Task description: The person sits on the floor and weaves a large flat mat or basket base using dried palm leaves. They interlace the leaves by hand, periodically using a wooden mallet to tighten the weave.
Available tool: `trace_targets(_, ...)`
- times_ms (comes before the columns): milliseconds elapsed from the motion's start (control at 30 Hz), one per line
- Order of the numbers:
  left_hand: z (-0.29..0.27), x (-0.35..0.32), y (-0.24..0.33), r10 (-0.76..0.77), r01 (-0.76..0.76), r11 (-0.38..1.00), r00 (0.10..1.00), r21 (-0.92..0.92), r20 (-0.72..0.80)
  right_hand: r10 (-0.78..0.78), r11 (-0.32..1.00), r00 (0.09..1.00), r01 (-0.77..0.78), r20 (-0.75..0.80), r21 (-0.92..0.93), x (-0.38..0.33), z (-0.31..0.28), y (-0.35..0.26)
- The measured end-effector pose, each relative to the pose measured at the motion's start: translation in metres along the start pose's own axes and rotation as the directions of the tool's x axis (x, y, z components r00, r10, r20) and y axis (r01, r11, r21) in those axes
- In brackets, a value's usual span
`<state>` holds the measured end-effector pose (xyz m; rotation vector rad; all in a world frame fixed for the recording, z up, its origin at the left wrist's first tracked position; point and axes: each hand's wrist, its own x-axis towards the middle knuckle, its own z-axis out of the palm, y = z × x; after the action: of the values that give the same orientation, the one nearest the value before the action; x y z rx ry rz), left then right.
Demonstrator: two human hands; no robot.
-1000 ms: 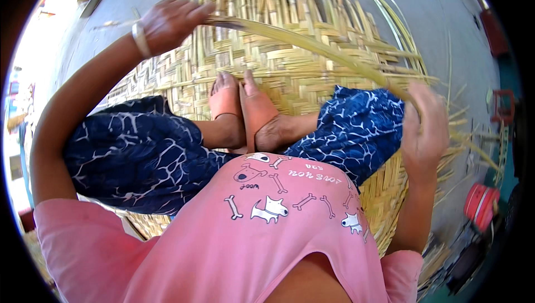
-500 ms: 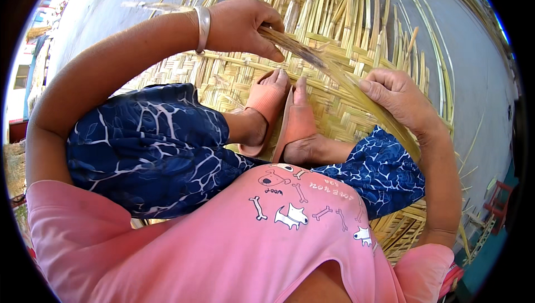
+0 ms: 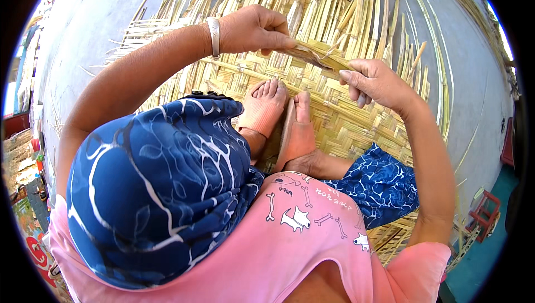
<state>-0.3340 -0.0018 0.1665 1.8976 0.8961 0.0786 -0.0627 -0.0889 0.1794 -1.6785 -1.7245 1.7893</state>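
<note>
Both hands on one bamboo strip above the mat

Up near the feet (image 3: 281,122), the left hand (image 3: 253,27) pinches a flat bamboo strip (image 3: 315,57) between thumb and fingertips, its grip pressed together on the strip's near end. The right hand (image 3: 376,83) meets the same strip from the other side, fingers curled and thumb laid along it. The strip lies just above the woven bamboo mat (image 3: 340,119), whose loose ends fan out over the grey floor (image 3: 83,52). A metal bangle (image 3: 213,37) circles the left wrist.
</note>
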Motion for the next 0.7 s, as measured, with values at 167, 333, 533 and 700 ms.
trace_targets(167, 0.006, -0.002, 0.007, 0.184, -0.131, 0.908, 0.978, 0.397, -0.100, 0.018, 0.938, 0.968, -0.102, 0.249, 0.330, 0.019, -0.008, 0.013)
trace_targets(333, 0.016, -0.001, 0.018, 0.500, -0.404, 0.821, 0.850, 0.404, -0.166, -0.130, 0.858, 0.933, -0.063, 0.335, 0.510, 0.021, -0.019, 0.005)
trace_targets(533, 0.023, 0.009, 0.016, 0.717, -0.546, 0.670, 0.651, 0.503, -0.249, -0.144, 0.820, 0.934, -0.072, 0.326, 0.568, 0.029, -0.018, 0.008)
trace_targets(700, 0.032, 0.016, 0.012, 0.666, -0.440, 0.693, 0.694, 0.571, -0.274, -0.156, 0.820, 0.944, -0.041, 0.292, 0.571, 0.043, -0.014, 0.015)
